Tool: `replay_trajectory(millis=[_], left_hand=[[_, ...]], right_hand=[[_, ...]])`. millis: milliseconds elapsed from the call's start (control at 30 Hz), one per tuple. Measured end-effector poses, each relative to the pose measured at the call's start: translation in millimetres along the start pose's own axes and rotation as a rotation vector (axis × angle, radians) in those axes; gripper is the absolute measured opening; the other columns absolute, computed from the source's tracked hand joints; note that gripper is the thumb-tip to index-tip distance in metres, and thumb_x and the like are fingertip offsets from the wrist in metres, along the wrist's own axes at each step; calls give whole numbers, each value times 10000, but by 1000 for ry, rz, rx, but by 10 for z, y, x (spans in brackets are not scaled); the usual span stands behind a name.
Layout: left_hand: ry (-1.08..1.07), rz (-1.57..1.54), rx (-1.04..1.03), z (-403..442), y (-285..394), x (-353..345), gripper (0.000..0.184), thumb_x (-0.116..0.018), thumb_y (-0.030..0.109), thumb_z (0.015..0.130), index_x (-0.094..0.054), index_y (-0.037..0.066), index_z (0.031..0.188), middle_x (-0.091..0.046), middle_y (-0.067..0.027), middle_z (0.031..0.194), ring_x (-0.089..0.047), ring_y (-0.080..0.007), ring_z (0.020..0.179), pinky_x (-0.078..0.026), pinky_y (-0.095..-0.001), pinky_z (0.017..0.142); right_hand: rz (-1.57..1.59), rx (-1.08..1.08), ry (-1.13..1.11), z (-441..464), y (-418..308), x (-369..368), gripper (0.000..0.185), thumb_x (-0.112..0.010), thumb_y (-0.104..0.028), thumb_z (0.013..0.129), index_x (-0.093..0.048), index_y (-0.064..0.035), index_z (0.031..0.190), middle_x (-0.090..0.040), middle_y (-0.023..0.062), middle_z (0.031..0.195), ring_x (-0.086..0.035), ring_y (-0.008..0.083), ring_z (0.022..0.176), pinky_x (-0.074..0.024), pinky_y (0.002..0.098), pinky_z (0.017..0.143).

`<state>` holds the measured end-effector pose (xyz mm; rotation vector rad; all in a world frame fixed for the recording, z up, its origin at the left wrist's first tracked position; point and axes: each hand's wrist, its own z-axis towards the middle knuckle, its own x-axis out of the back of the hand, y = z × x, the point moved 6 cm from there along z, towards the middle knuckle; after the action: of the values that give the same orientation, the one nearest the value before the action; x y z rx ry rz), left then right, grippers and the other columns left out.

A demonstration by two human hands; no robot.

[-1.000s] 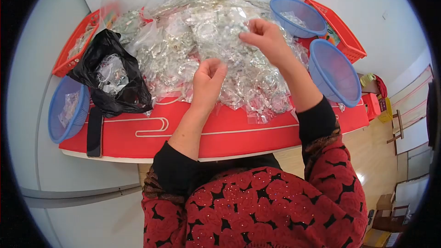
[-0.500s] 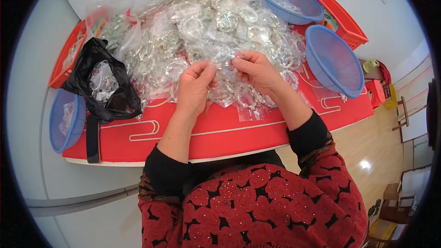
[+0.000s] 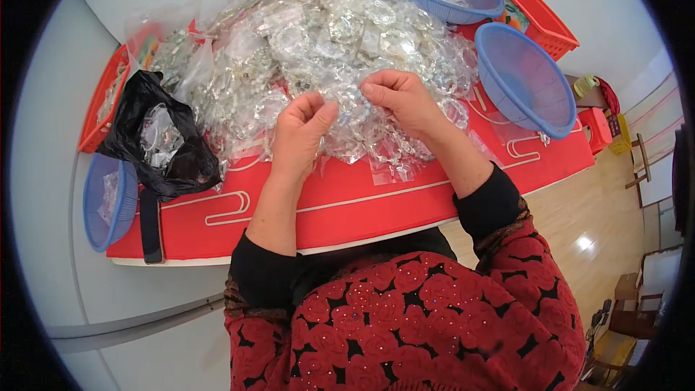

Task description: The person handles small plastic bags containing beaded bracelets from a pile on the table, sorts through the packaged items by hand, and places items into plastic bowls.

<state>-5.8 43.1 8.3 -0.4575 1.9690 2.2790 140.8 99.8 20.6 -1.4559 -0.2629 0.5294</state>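
A large heap of small clear plastic packets [image 3: 326,29] with shiny pieces in them covers the middle of the red-topped table. My left hand [image 3: 300,130] is over the heap's front part, thumb and fingertips pinched together. Facing it, a short gap away, my right hand [image 3: 405,105] also has thumb and forefinger pinched. Whatever lies between the fingertips of either hand is too small and too clear to make out against the packets. Near the front edge of the heap, below my right hand, lies a clear packet [image 3: 393,169].
At the left are a black plastic bag [image 3: 130,127], a blue basket [image 3: 127,206], a red basket [image 3: 90,134] and a dark flat object [image 3: 151,228]. Two blue baskets [image 3: 525,80] [image 3: 441,11] and a red basket [image 3: 554,29] stand at the right.
My right hand has come down and left from over the heap, and both hands now face each other closely. The whole view has shifted somewhat.
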Motion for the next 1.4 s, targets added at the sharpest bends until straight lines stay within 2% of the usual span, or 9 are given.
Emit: replay_trajectory(millis=[200, 300, 500, 600, 700, 900, 1100, 1200, 1400], left_hand=[[23, -18, -96, 18, -9, 49, 96, -598, 69, 763, -562, 21, 837, -526, 26, 719, -442, -28, 625, -363, -169, 554], [26, -33, -69, 25, -41, 68, 95, -578, 77, 777, -573, 12, 846, -528, 26, 730, -445, -30, 639, -364, -171, 563], [-86, 416, -197, 7, 18, 30, 182, -522, 108, 817, -556, -17, 944, -542, 18, 766, -451, -32, 661, -372, -180, 572], [-119, 325, -89, -59, 8, -62, 206, -552, 124, 810, -545, 17, 986, -546, 24, 792, -461, -39, 670, -383, -180, 601], [-96, 90, -82, -65, 83, -118, 213, -553, 65, 788, -530, -17, 984, -545, 10, 779, -465, -40, 648, -395, -180, 564], [-87, 99, 43, -75, 21, -69, 203, -606, 69, 756, -538, 22, 941, -550, 9, 778, -488, -56, 669, -398, -188, 617], [-27, -108, 6, -48, -51, -25, 200, -600, 47, 757, -533, 17, 944, -562, -12, 792, -499, -64, 675, -404, -184, 608], [41, 97, -88, -65, 7, 10, 185, -569, 41, 775, -529, 2, 952, -562, -16, 770, -491, -52, 640, -403, -181, 569], [19, 26, -139, -75, 70, -33, 202, -562, 13, 771, -508, -11, 965, -554, -27, 807, -487, -48, 680, -393, -171, 590]], right_hand=[[37, 145, 41, 1, 30, -64, 137, -623, -148, 756, -603, -38, 834, -550, -32, 700, -443, 20, 586, -347, 171, 508], [-27, 16, -21, 6, 66, -19, 149, -619, -138, 756, -601, -30, 858, -558, -28, 730, -467, 25, 619, -373, 176, 536], [-224, 124, -146, -31, -104, -61, 161, -599, -133, 765, -590, -27, 886, -553, -37, 723, -478, 18, 652, -380, 170, 560], [-378, 136, -225, -46, -43, -87, 173, -598, -136, 766, -575, -28, 900, -550, -40, 728, -470, 14, 639, -365, 163, 542], [-206, 93, -120, -43, -93, -41, 127, -599, -125, 758, -567, -21, 826, -535, -33, 700, -448, 28, 618, -367, 180, 545], [-104, 104, -186, -24, -19, -90, 109, -587, -120, 769, -545, -28, 808, -510, -44, 693, -436, 22, 622, -351, 174, 533], [-174, 147, -134, -35, -50, -108, 129, -587, -120, 773, -536, -43, 863, -476, -67, 703, -412, 5, 625, -340, 158, 545], [-254, 115, -173, -31, -27, -95, 162, -601, -120, 763, -543, -30, 885, -465, -68, 691, -400, 6, 606, -329, 156, 522], [-115, -18, -205, -52, 8, -107, 203, -625, -122, 742, -563, -24, 908, -467, -65, 644, -387, -1, 543, -303, 154, 464]])
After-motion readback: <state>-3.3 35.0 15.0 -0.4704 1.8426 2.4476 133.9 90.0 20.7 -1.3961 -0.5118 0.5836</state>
